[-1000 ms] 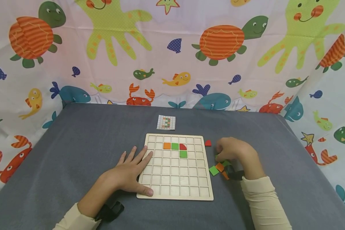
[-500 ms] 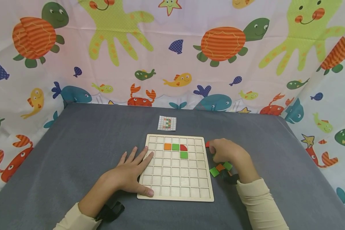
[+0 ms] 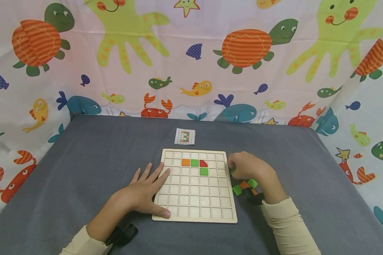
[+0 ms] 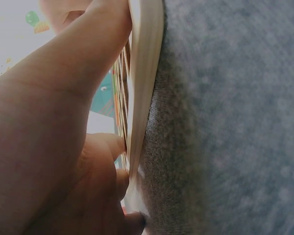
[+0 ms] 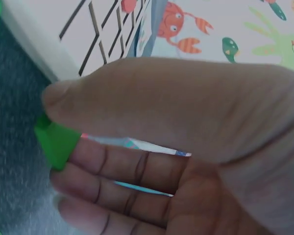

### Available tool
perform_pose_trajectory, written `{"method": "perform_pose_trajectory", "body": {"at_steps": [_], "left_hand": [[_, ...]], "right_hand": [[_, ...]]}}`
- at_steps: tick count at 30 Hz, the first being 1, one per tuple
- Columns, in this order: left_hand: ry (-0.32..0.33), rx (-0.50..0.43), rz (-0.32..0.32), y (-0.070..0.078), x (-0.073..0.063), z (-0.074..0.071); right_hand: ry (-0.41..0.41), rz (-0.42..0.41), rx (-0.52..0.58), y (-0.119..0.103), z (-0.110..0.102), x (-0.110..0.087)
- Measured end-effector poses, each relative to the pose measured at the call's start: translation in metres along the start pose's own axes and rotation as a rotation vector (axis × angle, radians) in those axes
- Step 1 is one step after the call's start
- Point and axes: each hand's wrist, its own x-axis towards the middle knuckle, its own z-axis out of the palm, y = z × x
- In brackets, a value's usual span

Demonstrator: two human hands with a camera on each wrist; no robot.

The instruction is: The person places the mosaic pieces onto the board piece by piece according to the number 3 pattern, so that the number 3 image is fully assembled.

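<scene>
Cream L sleeve w/ a black strap at the wrist ran up to the L hand. L grip was slack: fingers straight & spread over the left edge of the wooden grid board, thumb on it nr the near-left corner. Board lay flat on the grey table. In its 2nd row, side by side: orange sq., green sq., red quarter-round pc.; directly below the red, in row 3, lower green sq.. Beyond the far edge, approx. mid-board, lay a small patterned card; sea-animal curtain hung behind.

Just off the board's right edge was the R hand, grip pinching a green pc. btwn thumb & fingers; exact shape hard to tell. Nearer the person, loose by the R wrist: green tile, orange tile, further green tile, plus 2nd orange tile, partly hidden. Cream R sleeve at far right.
</scene>
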Motion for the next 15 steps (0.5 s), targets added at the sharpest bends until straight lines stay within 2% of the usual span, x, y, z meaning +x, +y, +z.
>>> {"method": "perform_pose_trajectory", "body": {"at_steps": [9,15], "left_hand": [[-0.002,0.002,-0.003,0.001,0.000,-0.001],[0.000,0.002,-0.003,0.001,0.000,0.000]], "right_hand": [[0.035,-0.143,0.009,-0.011,0.007,0.005],[0.073,-0.289,-0.011,-0.020,0.017,0.011]]}}
